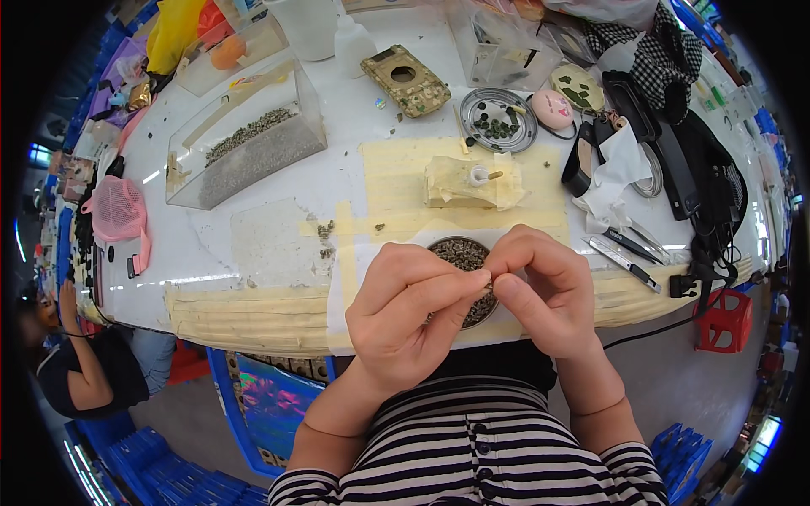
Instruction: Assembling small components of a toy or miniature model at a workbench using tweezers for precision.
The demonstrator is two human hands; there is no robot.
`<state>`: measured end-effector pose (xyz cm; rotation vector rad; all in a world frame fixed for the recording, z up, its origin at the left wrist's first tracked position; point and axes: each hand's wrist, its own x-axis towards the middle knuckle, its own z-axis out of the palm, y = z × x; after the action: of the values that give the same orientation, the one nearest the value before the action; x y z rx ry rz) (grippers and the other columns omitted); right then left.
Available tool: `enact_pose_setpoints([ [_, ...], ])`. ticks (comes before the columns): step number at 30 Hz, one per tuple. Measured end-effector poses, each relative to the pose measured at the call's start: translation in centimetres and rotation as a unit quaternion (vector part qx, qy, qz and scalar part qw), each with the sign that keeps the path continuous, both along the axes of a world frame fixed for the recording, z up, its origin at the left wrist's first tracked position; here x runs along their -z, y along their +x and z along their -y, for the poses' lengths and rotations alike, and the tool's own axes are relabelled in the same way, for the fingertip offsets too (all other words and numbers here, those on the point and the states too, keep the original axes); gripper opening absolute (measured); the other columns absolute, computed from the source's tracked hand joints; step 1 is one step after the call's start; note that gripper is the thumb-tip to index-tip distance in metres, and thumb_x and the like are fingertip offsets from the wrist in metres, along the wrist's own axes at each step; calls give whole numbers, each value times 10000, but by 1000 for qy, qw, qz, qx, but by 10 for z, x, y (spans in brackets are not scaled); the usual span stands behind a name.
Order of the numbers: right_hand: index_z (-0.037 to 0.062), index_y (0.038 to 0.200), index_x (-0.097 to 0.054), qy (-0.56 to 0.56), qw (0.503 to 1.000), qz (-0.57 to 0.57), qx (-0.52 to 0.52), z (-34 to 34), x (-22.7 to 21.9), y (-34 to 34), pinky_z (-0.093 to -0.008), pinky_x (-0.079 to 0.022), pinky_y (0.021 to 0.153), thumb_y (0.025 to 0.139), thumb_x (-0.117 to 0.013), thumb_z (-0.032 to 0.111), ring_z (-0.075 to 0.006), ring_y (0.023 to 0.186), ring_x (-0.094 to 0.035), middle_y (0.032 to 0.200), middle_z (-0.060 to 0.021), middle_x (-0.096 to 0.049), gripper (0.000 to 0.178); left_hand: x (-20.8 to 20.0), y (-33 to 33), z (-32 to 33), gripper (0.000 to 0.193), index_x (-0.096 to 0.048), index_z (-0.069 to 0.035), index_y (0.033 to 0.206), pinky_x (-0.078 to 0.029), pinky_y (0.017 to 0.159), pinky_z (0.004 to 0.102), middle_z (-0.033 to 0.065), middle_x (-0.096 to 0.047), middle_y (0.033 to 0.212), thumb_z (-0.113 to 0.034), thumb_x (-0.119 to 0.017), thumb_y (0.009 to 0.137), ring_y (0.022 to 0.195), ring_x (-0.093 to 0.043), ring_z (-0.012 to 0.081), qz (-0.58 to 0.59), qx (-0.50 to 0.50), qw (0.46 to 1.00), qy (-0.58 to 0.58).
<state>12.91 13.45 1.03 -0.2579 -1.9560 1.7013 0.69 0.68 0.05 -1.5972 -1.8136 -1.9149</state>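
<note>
- Head view: the fingers of the left hand [413, 304] are closed into a pinch, thumb against forefinger. Those of the right hand [548, 287] curl in to meet them; I cannot tell whether they are closed, nor whether a tiny piece is caught between the fingertips.
- The two pinches meet probably because such small work needs both hands steadying one spot.
- Just beneath the fingers lies a round dish [489, 317] full of small pieces [456, 251], likely set there for a short reach and to catch anything dropped.
- Beyond the fingertips, a tape-wrapped block [447, 196] bears a white nozzle [479, 174]; the tape presumably holds it fast.
- To the right of the fingers lie slim metal tools [623, 263], seemingly laid aside yet within reach.
- The pieces look greyish-brown, mottled and irregular, heaped loosely; their exact shape is too small to tell.
- Farther out, left of the fingers, a clear bin [308, 105] holds a similar-looking heap.
</note>
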Motion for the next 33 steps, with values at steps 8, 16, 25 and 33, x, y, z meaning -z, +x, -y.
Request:
enact_pose_setpoints([
  [8, 15, 857, -671, 116, 991, -20, 60, -2, 0, -2, -281, -446, 639, 776, -741, -1, -174, 710, -574, 794, -68, -625, 108, 0, 2, 0, 230, -718, -17, 944, -448, 634, 280, 57, -610, 841, 80, -764, 740, 736, -558, 188, -46, -29, 998, -30],
  [16, 20, 817, -672, 280, 947, -46, 150, 4, -1, -5, -283, -446, 594, 717, -756, -25, -210, 677, -579, 768, -82, -625, 138, 3, 8, -4, 283, -722, -11, 954, -468, 619, 320, 64, -610, 828, 52, -775, 683, 726, -570, 232, -118, -95, 988, -33],
  [25, 0, 888, -656, 46, 998, 2, 33, 1, -1, -4, -257, -447, 654, 866, -681, 31, -141, 711, -548, 823, -62, -623, 45, 0, 0, 1, 242, -735, -33, 942, -450, 618, 293, 56, -626, 821, 48, -788, 720, 718, -566, 208, 13, -10, 1000, -15],
  [33, -3, 883, -655, 42, 999, -1, 30, 3, -1, -2, -257, -443, 658, 865, -675, 27, -138, 718, -547, 830, -66, -623, 40, -2, 1, 1, 234, -725, -25, 939, -452, 639, 296, 55, -619, 833, 58, -780, 727, 731, -569, 202, -5, -12, 1000, -13],
])
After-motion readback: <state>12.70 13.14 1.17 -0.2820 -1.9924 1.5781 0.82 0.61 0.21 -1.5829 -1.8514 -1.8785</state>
